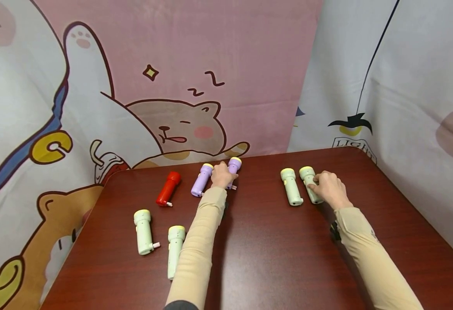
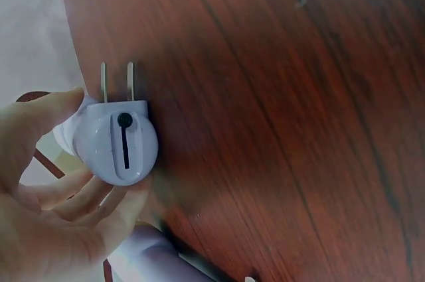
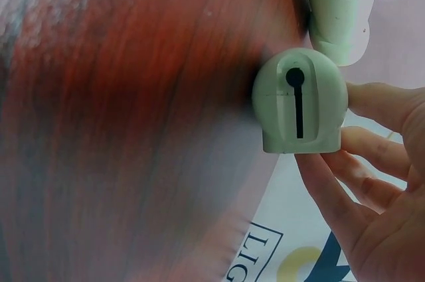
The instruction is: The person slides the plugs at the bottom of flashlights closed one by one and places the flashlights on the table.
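Near the table's back edge, my left hand (image 1: 221,175) grips a purple flashlight (image 1: 234,165) with a yellow-rimmed head. The left wrist view shows the tail end of this flashlight (image 2: 119,146), with two metal plug prongs sticking out and a black slider in a slot. Another purple flashlight (image 1: 201,181) lies just left of that hand. Over on the right, my right hand (image 1: 332,189) holds a pale green flashlight (image 1: 308,177) between thumb and fingers. Its round tail (image 3: 299,106) faces the right wrist camera, prongs not visible. A second pale green flashlight (image 1: 291,187) lies beside it.
On the left of the dark red wooden table (image 1: 265,249) lie a red flashlight (image 1: 169,188) and two pale green ones, one farther left (image 1: 143,233) and one (image 1: 174,252) partly behind my left sleeve. A cartoon-printed cloth (image 1: 249,77) hangs behind the table.
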A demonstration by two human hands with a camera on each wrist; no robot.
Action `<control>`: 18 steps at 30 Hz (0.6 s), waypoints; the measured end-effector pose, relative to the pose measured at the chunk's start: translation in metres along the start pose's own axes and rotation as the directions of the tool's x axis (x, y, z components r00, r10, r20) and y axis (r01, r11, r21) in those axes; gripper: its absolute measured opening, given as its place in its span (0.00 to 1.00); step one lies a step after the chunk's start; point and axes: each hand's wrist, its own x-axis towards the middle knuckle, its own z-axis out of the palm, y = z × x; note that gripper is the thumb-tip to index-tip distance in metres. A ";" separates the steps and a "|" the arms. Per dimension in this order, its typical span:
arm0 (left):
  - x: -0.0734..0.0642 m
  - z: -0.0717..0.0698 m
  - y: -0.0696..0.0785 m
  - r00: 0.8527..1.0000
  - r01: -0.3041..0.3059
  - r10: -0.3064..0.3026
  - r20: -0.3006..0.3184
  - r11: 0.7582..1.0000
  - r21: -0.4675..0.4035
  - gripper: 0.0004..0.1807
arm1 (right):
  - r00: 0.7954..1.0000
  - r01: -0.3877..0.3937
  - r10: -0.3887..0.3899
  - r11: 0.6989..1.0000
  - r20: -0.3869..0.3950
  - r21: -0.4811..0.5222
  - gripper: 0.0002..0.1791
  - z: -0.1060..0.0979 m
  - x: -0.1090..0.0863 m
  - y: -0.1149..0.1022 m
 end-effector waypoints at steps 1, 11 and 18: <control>0.000 -0.001 -0.001 1.000 -0.004 0.004 0.005 1.000 -0.002 0.27 | 1.000 0.001 -0.001 1.000 -0.002 0.000 0.15 0.000 0.000 0.000; 0.004 -0.005 -0.008 0.998 -0.061 0.061 -0.005 0.998 -0.020 0.18 | 0.999 -0.026 0.026 0.999 0.019 0.023 0.20 0.001 0.000 0.000; 0.001 -0.005 -0.010 0.996 -0.086 0.084 -0.033 0.995 -0.049 0.17 | 0.999 -0.052 0.051 0.998 0.019 0.041 0.21 0.002 -0.002 0.004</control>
